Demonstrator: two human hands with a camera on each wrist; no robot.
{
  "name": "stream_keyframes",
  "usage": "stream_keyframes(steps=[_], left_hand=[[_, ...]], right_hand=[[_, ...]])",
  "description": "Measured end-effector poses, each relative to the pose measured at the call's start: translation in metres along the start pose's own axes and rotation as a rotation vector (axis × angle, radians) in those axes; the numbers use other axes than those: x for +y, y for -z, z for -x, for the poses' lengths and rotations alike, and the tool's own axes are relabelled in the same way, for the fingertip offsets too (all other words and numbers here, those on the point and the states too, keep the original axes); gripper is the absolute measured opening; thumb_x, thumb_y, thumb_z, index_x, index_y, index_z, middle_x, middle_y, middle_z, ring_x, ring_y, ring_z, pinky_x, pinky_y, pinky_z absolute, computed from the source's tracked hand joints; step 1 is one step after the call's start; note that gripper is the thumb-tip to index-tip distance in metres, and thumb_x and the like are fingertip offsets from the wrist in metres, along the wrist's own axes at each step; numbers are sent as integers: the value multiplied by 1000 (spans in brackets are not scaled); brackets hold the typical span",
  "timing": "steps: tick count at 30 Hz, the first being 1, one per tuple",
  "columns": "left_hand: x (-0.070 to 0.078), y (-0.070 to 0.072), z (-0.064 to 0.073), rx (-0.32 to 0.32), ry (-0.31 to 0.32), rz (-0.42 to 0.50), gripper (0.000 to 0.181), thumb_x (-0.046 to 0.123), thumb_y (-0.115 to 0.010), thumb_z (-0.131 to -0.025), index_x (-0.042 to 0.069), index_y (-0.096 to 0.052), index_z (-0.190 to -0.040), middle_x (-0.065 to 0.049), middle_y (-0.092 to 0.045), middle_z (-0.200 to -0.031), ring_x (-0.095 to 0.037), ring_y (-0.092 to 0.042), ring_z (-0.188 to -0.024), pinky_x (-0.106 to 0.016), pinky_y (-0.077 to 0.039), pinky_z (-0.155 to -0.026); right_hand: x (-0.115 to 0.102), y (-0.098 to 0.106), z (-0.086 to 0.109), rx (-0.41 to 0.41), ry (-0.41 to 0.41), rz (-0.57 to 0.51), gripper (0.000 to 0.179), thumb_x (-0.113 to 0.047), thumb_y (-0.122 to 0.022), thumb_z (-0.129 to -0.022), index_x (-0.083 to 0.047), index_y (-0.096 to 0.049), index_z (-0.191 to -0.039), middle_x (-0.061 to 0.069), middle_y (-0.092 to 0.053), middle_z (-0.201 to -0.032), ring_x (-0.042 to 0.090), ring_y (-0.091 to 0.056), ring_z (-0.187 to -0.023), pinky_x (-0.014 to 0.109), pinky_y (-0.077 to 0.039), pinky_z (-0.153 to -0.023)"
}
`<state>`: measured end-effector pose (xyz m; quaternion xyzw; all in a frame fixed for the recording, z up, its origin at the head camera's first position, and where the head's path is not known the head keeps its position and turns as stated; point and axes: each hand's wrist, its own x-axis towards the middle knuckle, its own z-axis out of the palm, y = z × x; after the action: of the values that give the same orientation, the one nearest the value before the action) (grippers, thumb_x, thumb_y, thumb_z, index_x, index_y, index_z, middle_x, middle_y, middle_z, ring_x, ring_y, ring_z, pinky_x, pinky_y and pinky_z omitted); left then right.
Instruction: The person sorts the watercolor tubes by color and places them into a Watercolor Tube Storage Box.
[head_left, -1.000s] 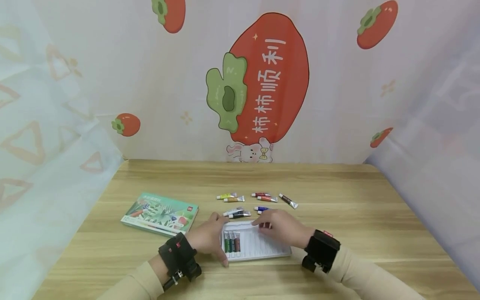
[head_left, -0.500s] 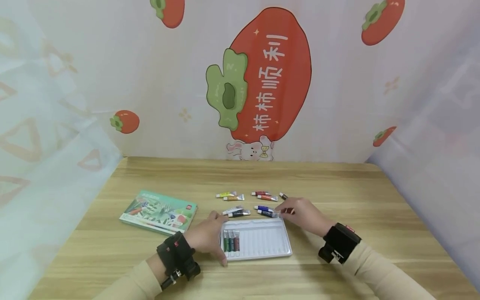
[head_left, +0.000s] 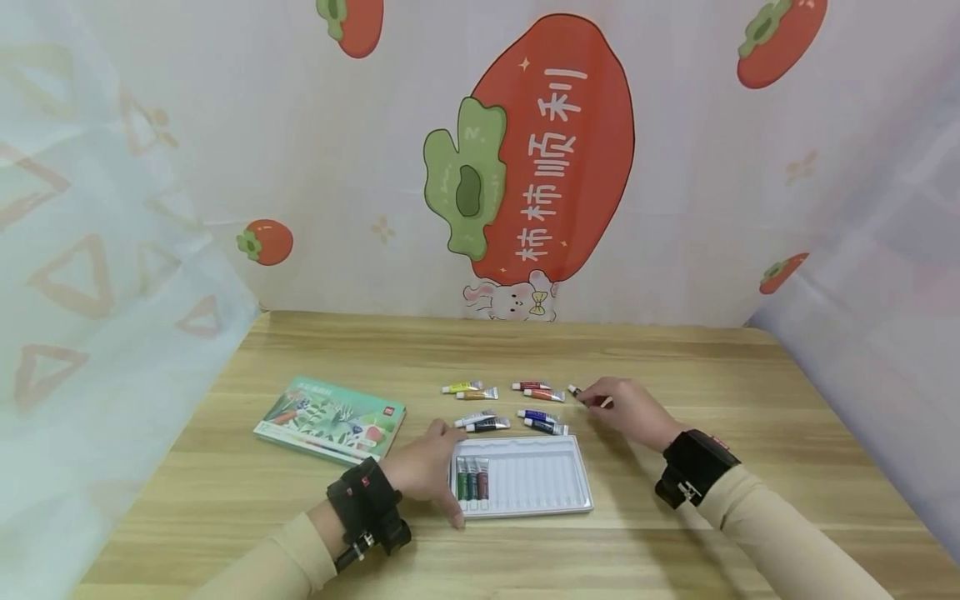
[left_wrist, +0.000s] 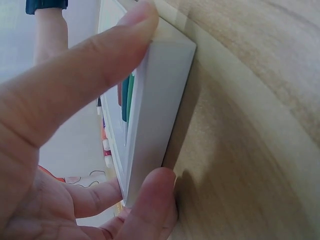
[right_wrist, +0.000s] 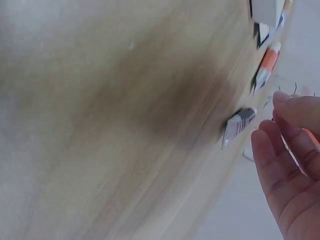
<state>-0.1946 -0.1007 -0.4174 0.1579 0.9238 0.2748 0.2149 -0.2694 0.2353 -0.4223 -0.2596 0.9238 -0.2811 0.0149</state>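
The white plastic tray (head_left: 540, 483) lies on the table, three paint tubes (head_left: 472, 482) in green, dark green and reddish brown standing side by side at its left end. My left hand (head_left: 426, 468) holds that end, thumb at the near corner and fingers at the far one; the left wrist view shows them along the white side wall (left_wrist: 162, 95). Beyond the tray's right side, my right hand (head_left: 630, 412) reaches to a dark brown paint tube (right_wrist: 240, 121). In the right wrist view its fingers are slightly spread, with a gap between fingertips and tube.
Behind the tray lie paired paint tubes: yellow (head_left: 461, 387) and ochre (head_left: 477, 395), red (head_left: 531, 386) and orange (head_left: 544, 395), white (head_left: 475, 418) and black (head_left: 489, 425), blue (head_left: 537, 415) and dark blue (head_left: 546, 427). A green illustrated box (head_left: 330, 419) lies at left.
My right hand has left the tray's upper area and moved right and away to the dark brown tube. My left hand stays at the tray's left end.
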Motion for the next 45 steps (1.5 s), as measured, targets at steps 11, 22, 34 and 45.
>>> stream_keyframes(steps=[11, 22, 34, 45], left_hand=[[0, -1, 0, 5, -5, -13, 118, 28, -103, -51, -2, -45, -149, -23, -44, -137, -37, -58, -112, -54, -51, -99], [2, -2, -1, -2, -2, -8, 117, 28, -103, -52, -1, -44, -150, -24, -43, -140, -39, -57, -115, -55, -51, -99], [3, 1, 4, 9, -22, 3, 118, 25, -103, -51, -4, -44, -149, -27, -42, -140, -41, -57, -115, -55, -51, -99], [1, 0, 3, 8, -14, 8, 117, 26, -103, -52, -2, -44, -149, -24, -43, -139, -38, -58, -112, -55, -51, -98]], right_hand=[[6, -2, -10, 33, -151, -6, 30, 5, -74, -87, 2, -74, -117, 13, -71, -106, 28, -66, -97, 44, -58, -84], [8, -8, -14, 44, -218, 3, 24, 7, -76, -84, 6, -75, -108, 12, -73, -95, 24, -67, -85, 35, -57, -70], [3, -9, -18, 8, -222, 61, 21, 3, -77, -83, 4, -77, -104, 7, -71, -87, 21, -63, -80, 41, -54, -74], [5, -7, -15, -13, -275, -64, 19, 3, -78, -84, 6, -76, -103, 5, -69, -85, 17, -60, -76, 31, -51, -65]])
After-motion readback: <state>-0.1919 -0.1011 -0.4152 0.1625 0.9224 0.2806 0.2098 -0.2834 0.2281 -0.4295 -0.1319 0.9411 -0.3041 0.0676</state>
